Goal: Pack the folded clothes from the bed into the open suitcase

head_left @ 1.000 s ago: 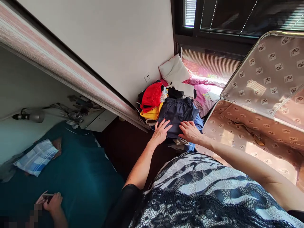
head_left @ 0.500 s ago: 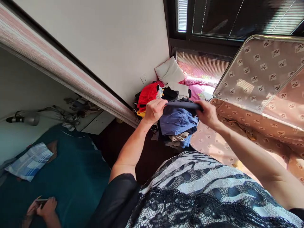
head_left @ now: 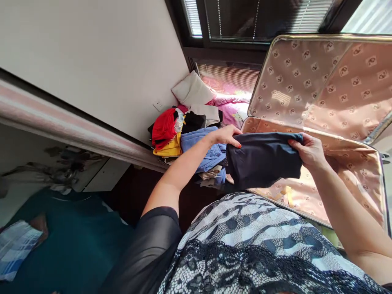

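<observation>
Both of my hands hold a folded dark navy garment (head_left: pixel 263 159) in the air over the near edge of an open suitcase (head_left: pixel 330 179). My left hand (head_left: pixel 226 134) grips its left end with closed fingers. My right hand (head_left: pixel 308 149) grips its right end. The suitcase has a pink patterned lining, and its lid (head_left: pixel 318 81) stands raised behind. Left of the garment lies a pile of clothes (head_left: pixel 196 151) with a blue piece on top, plus red and yellow ones.
A white pillow (head_left: pixel 191 87) and pink bedding (head_left: pixel 229 110) lie by the window. A white wall and a sliding-door rail (head_left: pixel 61 126) run along the left. A teal bed (head_left: pixel 61 245) with a blue checked cloth (head_left: pixel 15 249) sits at lower left.
My hands lifted the navy garment off the clothes pile and carried it right, over the suitcase. The view swung right, and the other person's hands at lower left left the frame.
</observation>
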{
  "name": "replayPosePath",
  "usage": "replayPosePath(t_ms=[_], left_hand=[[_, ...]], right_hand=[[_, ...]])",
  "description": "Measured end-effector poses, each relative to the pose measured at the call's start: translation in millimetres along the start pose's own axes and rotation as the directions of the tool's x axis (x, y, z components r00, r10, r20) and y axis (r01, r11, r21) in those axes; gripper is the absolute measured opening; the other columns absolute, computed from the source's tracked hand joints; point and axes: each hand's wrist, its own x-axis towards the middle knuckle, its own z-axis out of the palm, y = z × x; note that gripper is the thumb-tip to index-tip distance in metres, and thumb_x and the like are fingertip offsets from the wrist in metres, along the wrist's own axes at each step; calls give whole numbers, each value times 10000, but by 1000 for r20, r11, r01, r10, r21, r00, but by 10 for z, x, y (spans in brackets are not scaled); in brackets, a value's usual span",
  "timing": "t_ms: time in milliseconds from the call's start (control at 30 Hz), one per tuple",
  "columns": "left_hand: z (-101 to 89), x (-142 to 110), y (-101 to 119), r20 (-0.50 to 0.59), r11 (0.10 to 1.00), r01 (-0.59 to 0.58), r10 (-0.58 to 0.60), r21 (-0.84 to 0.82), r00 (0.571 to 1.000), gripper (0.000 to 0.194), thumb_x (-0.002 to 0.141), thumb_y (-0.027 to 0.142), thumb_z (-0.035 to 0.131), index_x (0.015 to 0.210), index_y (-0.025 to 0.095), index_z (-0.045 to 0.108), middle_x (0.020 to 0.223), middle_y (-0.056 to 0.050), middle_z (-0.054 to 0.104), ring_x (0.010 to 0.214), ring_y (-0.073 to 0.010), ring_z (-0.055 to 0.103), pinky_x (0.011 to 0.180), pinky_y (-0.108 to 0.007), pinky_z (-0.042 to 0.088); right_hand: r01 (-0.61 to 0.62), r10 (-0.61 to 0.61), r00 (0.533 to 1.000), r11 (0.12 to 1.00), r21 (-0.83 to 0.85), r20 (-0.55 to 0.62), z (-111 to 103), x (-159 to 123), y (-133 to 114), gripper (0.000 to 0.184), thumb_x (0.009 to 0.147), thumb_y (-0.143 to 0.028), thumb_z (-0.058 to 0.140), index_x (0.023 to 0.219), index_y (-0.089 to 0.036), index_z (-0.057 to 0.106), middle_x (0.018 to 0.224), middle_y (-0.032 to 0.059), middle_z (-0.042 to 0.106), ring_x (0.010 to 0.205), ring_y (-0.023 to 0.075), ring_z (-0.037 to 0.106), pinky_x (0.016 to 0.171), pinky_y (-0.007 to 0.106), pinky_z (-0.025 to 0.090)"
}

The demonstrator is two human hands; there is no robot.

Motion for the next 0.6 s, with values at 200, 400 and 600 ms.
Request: replayPosePath(t_ms=[200, 400, 600], left_hand=[[389, 1043, -237, -85, 910, -23, 64, 413, 994, 390, 658, 139, 758, 1040, 124, 837, 871, -71, 756, 792, -246, 659, 795, -366, 528], [848, 1441, -689, -188, 673, 118, 32, 730, 982, 350, 887, 63, 637, 1214, 108, 755, 1258, -224, 715, 1179, -353, 666, 1033, -442, 497], [2001, 806, -1380, 96, 565, 119, -335, 816, 937, 331, 1012, 71, 522, 1239, 19, 758, 1309, -339, 696, 1250, -375, 652, 1008, -455, 480]], right_hand=[[116, -128, 988, 985, -126, -91, -595, 212, 626, 396, 691, -544, 968, 836, -276, 714, 679, -28, 607, 606, 140, 474, 582, 318, 453], [310, -336, 942, 833, -458, 26, -705, 445, 1193, 70, 909, -340, 697, 939, -282, 671, 842, 28, 671, 822, 225, 499, 835, 395, 470], [497, 154, 751, 509, -703, 642, -246, -355, 2027, 180, 859, -41, 559, 848, -204, 635, 909, 107, 686, 894, 240, 560, 865, 350, 445]])
